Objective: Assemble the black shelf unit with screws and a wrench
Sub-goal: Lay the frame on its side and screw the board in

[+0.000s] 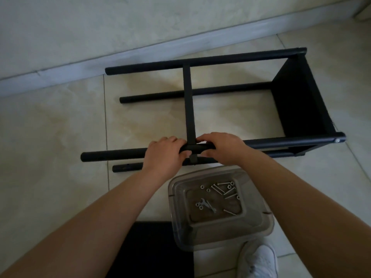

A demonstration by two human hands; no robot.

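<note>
**Crossbar joint held at near pole; hardware behind the hands**

The black shelf unit (297, 101) is laid on its side on the floor (60, 127). Its near pole (120, 154) runs left to right and is gripped by the left hand (163, 152) and right hand (218, 147), fingers curled round it on either side of the crossbar (189, 101). Screws (222, 189) and wrench (207, 205) lie in the clear tub (259, 227), just nearer the body, closest to the right hand.

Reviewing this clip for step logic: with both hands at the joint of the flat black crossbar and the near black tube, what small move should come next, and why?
Probably the right hand should let go and reach for a silver screw in the clear plastic tub. Both it and the left hand grip the near black tube where the flat black crossbar meets it, no screw shows in either hand, and the small wrench lies unused in the tub.
</note>
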